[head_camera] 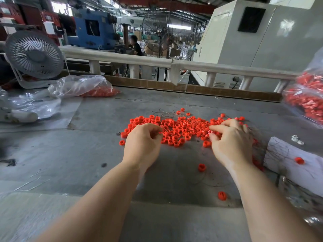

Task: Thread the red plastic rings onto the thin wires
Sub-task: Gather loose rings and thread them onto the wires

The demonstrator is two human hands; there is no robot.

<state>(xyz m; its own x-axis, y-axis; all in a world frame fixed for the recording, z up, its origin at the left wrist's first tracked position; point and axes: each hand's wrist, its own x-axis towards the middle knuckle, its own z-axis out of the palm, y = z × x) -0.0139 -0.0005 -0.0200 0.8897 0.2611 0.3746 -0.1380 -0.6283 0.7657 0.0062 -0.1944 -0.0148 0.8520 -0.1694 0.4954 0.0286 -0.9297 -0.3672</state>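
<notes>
While both hands are working at the near edge of the pile of red rings (pixel 180 127) spread on the grey desk (pixel 70 154), I am seeing the left hand (pixel 143 142) curling its fingers and pinching a thin wire (pixel 163 132). I am watching the right hand (pixel 230 138) pinching one red ring (pixel 210 132) between thumb and forefinger. More wires (pixel 167 113) are lying tangled among the rings.

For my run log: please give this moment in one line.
left hand: pinches wire | right hand: pinches red ring | pile: on table
</notes>
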